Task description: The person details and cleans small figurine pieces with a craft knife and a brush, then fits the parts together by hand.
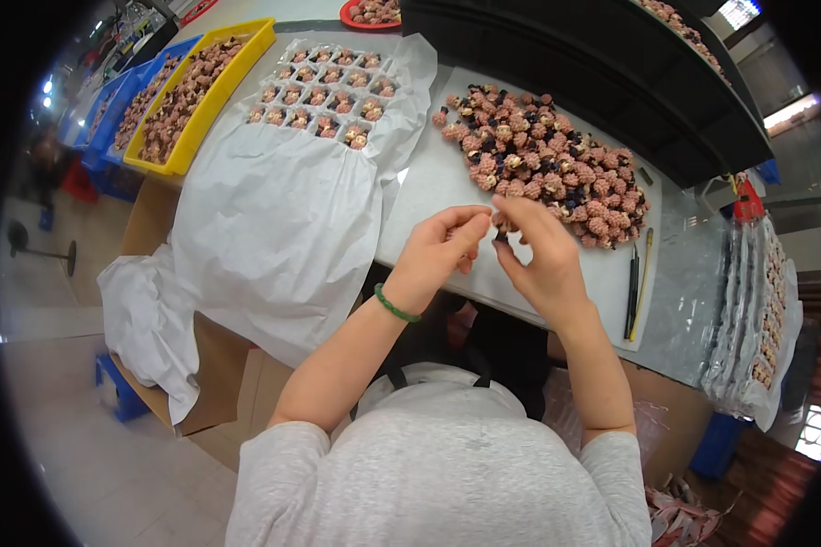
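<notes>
One piece (501, 233), small, pink and dark, at the clock's centre, pinched between thumb and finger of the right hand (545, 260). At nine o'clock, just beside, the left hand (445, 244), fingertips bunched; impossible to say whether around anything, with the fingers themselves in the way. Best, by judgement, to pinch lightly by the sides, steady both wrists low over the sheet (426, 178), turn toward the light and spare the knobbly surface any crushing. At one o'clock, near, a heap (556, 164) of similar look. Toward ten, a tray (304, 106) with filled cells on white paper (274, 201), then a yellow bin (231, 102) farther out. Toward four, two thin tools (631, 292), then stacked trays (734, 310). Can read no brand, label or lettering anywhere.
</notes>
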`<state>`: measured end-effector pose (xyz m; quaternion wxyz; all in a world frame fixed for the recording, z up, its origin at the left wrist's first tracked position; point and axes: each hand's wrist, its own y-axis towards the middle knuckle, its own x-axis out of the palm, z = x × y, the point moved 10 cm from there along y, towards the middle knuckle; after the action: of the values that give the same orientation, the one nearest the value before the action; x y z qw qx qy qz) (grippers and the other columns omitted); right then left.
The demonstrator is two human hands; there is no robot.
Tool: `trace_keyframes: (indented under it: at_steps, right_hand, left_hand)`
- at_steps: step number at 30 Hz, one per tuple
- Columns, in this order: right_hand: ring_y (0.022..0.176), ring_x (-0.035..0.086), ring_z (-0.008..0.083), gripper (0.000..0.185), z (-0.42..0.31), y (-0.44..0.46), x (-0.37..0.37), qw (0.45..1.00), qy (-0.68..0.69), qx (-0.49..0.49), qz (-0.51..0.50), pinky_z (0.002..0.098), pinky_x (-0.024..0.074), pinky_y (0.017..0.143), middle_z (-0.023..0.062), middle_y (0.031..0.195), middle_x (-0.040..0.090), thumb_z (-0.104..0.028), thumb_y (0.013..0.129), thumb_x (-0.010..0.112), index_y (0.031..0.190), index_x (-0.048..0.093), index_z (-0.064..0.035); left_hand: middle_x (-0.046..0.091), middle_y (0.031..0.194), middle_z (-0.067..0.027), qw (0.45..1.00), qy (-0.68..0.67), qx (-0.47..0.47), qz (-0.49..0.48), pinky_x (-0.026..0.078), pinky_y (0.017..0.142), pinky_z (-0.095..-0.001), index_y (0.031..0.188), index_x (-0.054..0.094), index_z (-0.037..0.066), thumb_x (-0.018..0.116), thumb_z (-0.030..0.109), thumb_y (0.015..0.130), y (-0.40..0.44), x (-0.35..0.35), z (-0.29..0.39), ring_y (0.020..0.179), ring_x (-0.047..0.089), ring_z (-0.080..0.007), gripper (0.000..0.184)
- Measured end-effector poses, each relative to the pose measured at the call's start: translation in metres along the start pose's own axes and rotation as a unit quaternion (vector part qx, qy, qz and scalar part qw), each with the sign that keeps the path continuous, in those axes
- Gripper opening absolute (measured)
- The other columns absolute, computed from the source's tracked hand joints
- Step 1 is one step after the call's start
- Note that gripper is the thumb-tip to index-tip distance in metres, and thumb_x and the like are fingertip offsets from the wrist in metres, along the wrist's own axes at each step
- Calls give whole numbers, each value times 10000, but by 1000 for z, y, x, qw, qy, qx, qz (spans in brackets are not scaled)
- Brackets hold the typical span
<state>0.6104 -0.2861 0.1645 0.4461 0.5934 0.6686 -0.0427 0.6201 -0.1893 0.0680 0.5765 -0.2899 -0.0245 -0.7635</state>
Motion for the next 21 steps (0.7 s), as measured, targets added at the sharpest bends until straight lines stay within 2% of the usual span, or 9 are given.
trace_keyframes:
  at_steps: [1, 3, 5, 7, 8, 12, 14, 17, 21]
  right_hand:
    - [759, 580, 142, 480, -2, -7, 3, 1000, 5, 4, -3, 233, 474, 609, 77, 963, 573, 65, 635, 678, 1086, 561, -51]
    - [770, 576, 132, 511, -7, -17, 1, 999, 35, 11, 25, 238, 476, 624, 79, 993, 560, 70, 636, 680, 1113, 548, -55]
    - [791, 573, 125, 463, -1, -27, -3, 991, 99, 68, 55, 237, 482, 651, 78, 1016, 549, 63, 673, 681, 1106, 542, -24]
    - [820, 570, 121, 393, 41, -51, 14, 904, 347, 229, 102, 235, 488, 696, 76, 1020, 546, 41, 713, 680, 1079, 538, 17]
    - [853, 565, 126, 327, 52, -61, 26, 870, 400, 272, 94, 235, 492, 731, 78, 1016, 542, 30, 744, 666, 1046, 541, 41]
    - [889, 564, 140, 316, 57, -71, 32, 861, 420, 260, 122, 246, 496, 750, 90, 1016, 543, 47, 755, 644, 1053, 539, 41]
    - [912, 564, 157, 321, 40, -64, 17, 928, 312, 157, 134, 263, 498, 771, 112, 1027, 543, 57, 758, 635, 1062, 536, 40]
    - [913, 567, 170, 309, 32, -62, 8, 937, 292, 114, 154, 273, 495, 790, 127, 1036, 542, 65, 757, 630, 1053, 543, 38]
    - [923, 563, 177, 304, 36, -67, 8, 933, 297, 114, 167, 277, 493, 798, 121, 1032, 542, 72, 756, 626, 1047, 548, 35]
  left_hand:
    - [543, 803, 17, 998, 51, 15, -19, 378, 563, -181, 1058, 558, 14, 548, 188, 877, 1, 5, 1, 676, 478, -45, 252]
    - [561, 824, 9, 997, 52, 34, -38, 377, 551, -176, 1042, 565, 15, 557, 148, 869, 0, 7, 1, 654, 476, -43, 219]
    - [569, 829, -2, 998, 12, 21, -55, 389, 564, -179, 1043, 563, 8, 566, 127, 861, 2, 6, -4, 667, 485, -48, 218]
    - [577, 838, -11, 998, -29, 12, -61, 402, 575, -185, 1036, 564, 3, 567, 124, 860, 2, 6, -10, 685, 500, -54, 214]
    - [585, 847, -20, 995, -68, 6, -68, 415, 587, -190, 1029, 564, -3, 568, 122, 859, 2, 7, -11, 702, 515, -59, 211]
    - [601, 849, -34, 994, -89, -3, -57, 420, 581, -177, 1005, 576, 1, 606, 117, 833, -1, 11, -12, 666, 505, -51, 209]
    - [604, 887, -44, 998, -23, 14, -54, 435, 623, -188, 1032, 561, -7, 613, 89, 821, -1, 9, -10, 712, 523, -62, 238]
    - [604, 931, -54, 996, -17, 45, -75, 448, 663, -202, 1054, 547, -14, 617, 61, 808, 0, 9, -7, 774, 542, -76, 266]
    - [595, 977, -81, 993, -40, 44, -100, 468, 729, -221, 1048, 548, -14, 588, 11, 812, -3, 15, -5, 852, 564, -100, 240]
